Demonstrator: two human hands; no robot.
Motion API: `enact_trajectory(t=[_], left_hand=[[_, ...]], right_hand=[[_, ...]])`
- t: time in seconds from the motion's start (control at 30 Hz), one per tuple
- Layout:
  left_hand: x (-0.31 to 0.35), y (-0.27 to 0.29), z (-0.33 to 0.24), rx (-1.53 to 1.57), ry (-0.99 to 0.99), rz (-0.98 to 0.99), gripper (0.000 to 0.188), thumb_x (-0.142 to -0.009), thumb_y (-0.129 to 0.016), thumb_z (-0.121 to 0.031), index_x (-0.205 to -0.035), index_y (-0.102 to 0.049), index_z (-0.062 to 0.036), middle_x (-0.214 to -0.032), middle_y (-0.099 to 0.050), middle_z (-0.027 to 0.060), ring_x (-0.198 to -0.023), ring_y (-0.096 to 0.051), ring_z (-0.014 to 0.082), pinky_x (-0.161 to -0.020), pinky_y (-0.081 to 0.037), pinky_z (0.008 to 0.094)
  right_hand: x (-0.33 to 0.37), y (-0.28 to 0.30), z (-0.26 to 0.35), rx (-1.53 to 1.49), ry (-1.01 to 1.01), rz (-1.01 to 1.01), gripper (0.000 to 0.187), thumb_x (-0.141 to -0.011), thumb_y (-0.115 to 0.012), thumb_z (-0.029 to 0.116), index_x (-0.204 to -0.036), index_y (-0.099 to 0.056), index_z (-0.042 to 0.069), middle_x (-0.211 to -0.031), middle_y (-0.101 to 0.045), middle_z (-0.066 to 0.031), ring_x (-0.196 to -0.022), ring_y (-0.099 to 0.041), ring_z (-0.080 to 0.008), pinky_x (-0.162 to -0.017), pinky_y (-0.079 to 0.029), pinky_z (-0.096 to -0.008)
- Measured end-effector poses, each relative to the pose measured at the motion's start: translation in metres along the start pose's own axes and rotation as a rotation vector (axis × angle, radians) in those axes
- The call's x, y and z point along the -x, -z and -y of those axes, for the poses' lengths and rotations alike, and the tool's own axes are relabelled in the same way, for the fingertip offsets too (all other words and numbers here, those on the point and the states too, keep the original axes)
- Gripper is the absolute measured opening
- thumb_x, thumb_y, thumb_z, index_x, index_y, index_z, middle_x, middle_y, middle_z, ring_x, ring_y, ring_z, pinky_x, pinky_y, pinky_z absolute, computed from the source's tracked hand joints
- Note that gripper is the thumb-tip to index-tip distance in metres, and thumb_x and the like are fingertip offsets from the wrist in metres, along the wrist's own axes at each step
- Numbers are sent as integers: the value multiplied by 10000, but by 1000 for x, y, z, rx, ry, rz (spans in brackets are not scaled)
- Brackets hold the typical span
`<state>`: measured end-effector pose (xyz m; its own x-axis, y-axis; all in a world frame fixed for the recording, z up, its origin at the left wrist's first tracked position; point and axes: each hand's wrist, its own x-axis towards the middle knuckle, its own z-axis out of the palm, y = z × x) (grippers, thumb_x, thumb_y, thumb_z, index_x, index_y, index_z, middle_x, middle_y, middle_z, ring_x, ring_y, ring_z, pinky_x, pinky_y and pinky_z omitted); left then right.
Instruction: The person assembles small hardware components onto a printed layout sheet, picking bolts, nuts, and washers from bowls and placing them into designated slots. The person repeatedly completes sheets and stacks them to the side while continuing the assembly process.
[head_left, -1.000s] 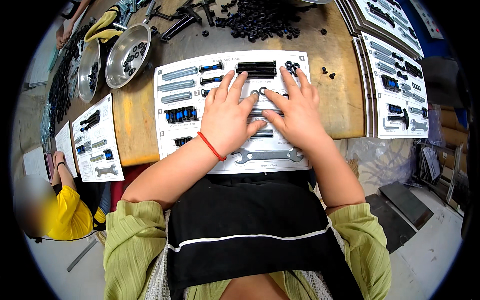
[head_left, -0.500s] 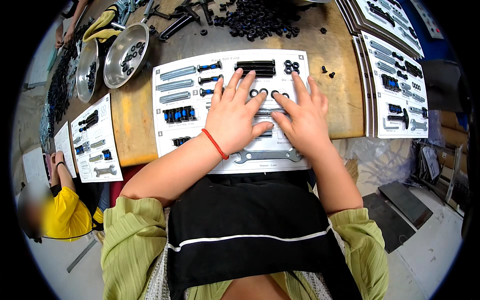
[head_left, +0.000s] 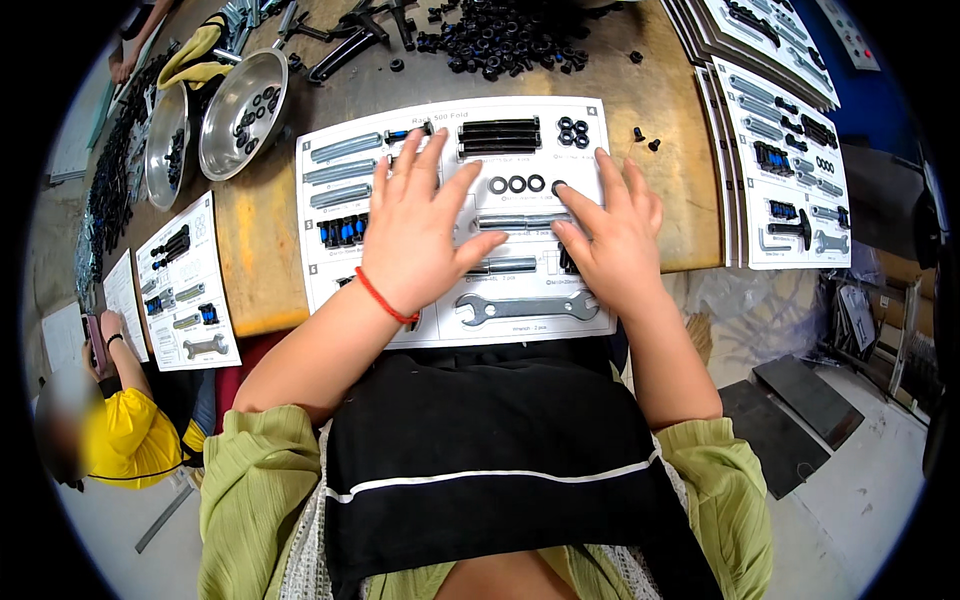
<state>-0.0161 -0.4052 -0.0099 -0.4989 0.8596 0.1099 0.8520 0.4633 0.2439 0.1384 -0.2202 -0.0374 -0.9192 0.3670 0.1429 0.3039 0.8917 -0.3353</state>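
A white hardware card [head_left: 440, 320] lies in front of me, bearing metal sleeves, black bolts with blue bands, nuts, washers and a wrench. My left hand [head_left: 415, 225] rests over its left half, fingers spread and holding nothing; the fingertips cover part of the bolts [head_left: 406, 134] at the top. With its fingers apart, my right hand [head_left: 610, 235] lies over the card's right side. Its index fingertip touches the rightmost black washer [head_left: 558, 187] in a row of several. Bare to view between the hands are long black bolts [head_left: 498, 136] and, lower down, a double-ended wrench [head_left: 527, 308].
Metal bowls [head_left: 243, 115] with black rings stand at the left, near a similar card [head_left: 190, 290]. Black nuts [head_left: 500, 40] are heaped at the back, and two small bolts [head_left: 646, 140] lie loose. Stacked cards [head_left: 785, 170] fill the right. A person in yellow [head_left: 135, 435] works at far left.
My left hand has slid left, uncovering more washers, sleeves and the wrench. My right hand stays near its place, its index finger still at the washers. The view has shifted slightly.
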Motion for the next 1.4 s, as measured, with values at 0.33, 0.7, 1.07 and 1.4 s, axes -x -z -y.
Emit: enact_trajectory(t=[0.33, 0.7, 1.07, 1.4], left_hand=[[61, 26, 99, 16, 300, -209, 611, -856, -691, -415, -1321, -547, -47, -1439, -437, 241, -1358, -369, 414, -1114, -288, 505], [119, 20, 90, 1016, 715, -167, 718, -927, -628, -294, -1457, -313, 74, -1417, -464, 250, -1318, -454, 322, -1122, -315, 387], [93, 20, 146, 1523, 1077, -111, 315, -1006, -480, -234, -1204, -565, -4, -1088, -675, 91, -1001, -640, 170, -862, -502, 307], [88, 8, 134, 1640, 997, -221, 323, -1014, -396, -102, -1286, -491, 44, -1166, -641, 150, -1032, -643, 224, -921, -515, 359]], right_hand=[[-1, 0, -6, -23, -69, -18, 393, -895, -639, 343, -1253, -644, 180, -1489, -378, -194, -1394, -279, -435, -1113, -190, -603], [57, 4, 12, -229, -156, -19, 589, -886, -630, 217, -1404, -436, 12, -1341, -511, -252, -1237, -469, -389, -1078, -302, -445], [28, 7, 3, -1537, -729, -228, 449, -893, -540, 80, -1316, -446, -39, -1272, -507, -168, -1166, -479, -237, -1045, -355, -360], [19, 14, 19, -1548, -733, -321, 467, -862, -514, 28, -1317, -434, -39, -1328, -504, -213, -1205, -486, -267, -1045, -381, -393]])
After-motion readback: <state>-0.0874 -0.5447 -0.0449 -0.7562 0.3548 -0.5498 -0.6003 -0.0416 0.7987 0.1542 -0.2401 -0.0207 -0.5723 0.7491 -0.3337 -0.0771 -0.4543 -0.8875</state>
